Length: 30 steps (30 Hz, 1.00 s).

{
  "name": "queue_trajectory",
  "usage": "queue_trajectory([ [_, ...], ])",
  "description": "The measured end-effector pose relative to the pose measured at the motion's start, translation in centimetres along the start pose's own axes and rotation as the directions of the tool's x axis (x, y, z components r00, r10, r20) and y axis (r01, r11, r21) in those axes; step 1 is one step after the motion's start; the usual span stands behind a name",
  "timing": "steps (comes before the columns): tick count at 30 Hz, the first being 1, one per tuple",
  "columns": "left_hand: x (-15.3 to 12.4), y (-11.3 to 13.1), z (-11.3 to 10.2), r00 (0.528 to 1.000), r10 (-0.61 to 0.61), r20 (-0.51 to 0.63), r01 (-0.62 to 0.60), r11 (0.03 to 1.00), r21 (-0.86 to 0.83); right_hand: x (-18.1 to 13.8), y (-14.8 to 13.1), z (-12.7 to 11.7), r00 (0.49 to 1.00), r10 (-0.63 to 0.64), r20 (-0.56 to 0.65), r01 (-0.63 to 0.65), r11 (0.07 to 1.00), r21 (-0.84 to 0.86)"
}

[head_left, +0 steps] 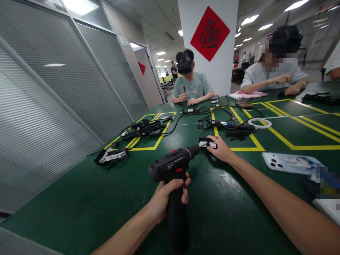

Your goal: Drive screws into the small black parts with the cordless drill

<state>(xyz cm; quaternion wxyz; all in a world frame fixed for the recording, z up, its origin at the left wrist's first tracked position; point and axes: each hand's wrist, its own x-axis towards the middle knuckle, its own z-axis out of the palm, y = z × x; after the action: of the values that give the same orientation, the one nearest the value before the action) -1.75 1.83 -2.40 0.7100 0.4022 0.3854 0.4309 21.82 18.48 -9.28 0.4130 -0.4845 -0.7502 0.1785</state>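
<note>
My left hand (pixel 166 198) is wrapped round the grip of a black cordless drill (pixel 170 164) with red buttons. The drill points away and to the right, its bit reaching a small black-and-white block (pixel 208 143) on the green table (pixel 127 198). From the right, my right hand (pixel 219 148) grips that block, its fingers over the top and near side. Whether the bit is seated in the block or only touches it I cannot tell.
Black cables and adapters (pixel 145 129) lie tangled at left, near a black-and-white part (pixel 113 156). More cables (pixel 225 124), a white ring (pixel 259 123) and a phone (pixel 293 163) lie right. Yellow tape (pixel 239 149) marks the table. Two people (pixel 195 83) (pixel 275 71) sit across.
</note>
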Motion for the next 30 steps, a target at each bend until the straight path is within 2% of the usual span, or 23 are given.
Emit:
queue_trajectory([
  [12,0.01,-0.09,-0.10,1.000,0.002,0.005,-0.002,1.000,0.004,0.08,0.36,0.21,0.999,-0.030,-0.024,0.030,1.000,0.005],
  [30,0.01,-0.18,-0.25,1.000,0.007,0.022,-0.007,1.000,0.016,0.00,0.03,0.07,1.000,-0.008,-0.011,0.008,1.000,-0.003],
])
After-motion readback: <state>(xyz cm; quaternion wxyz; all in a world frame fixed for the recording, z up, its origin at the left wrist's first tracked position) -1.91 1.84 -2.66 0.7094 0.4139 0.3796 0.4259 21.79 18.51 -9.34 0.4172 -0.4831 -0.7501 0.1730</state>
